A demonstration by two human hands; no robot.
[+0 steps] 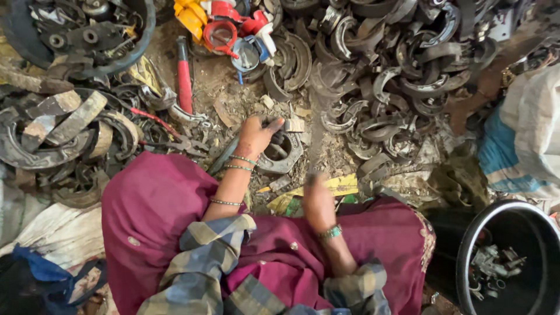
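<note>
- Leftmost, a heap of worn curved brake shoes [64,125] lies on the dirt ground, their lining strips pale, cracked and flaking off the dark rusted metal; they overlap loosely, as dumped scrap does.
- Above that heap, at the top left corner of the ground, a round black tub [137,41] holds greasy wheels and small steel parts, kept together by its rim.
- Next, a red-handled hammer [184,76] lies flat on the soil, handle pointing towards the person, within easy reach.
- Further along, the left hand [255,135] is clenched on a dark tool [224,156] and presses down on a brake shoe [281,153], apparently to pin it against the ground; the shoe is a grey ring-like casting, dull and gritty, lying just in front of the person's maroon-draped knees.
- Beside it, the right hand [318,201] is blurred with motion above the lap; it looks closed around a thin upright shaft, but what it grips cannot be told for certain.
- Under that hand, yellow crumpled wrappers [338,185] lie flat in the dust.
- Beyond, a big pile of brake shoes [385,70] fills the top of the ground, crescents of bare dark steel nested and tangled.
- Far right, a white sack [534,125] slumps softly, and at the bottom right corner a black bucket [513,259] holds small bright metal fittings.
</note>
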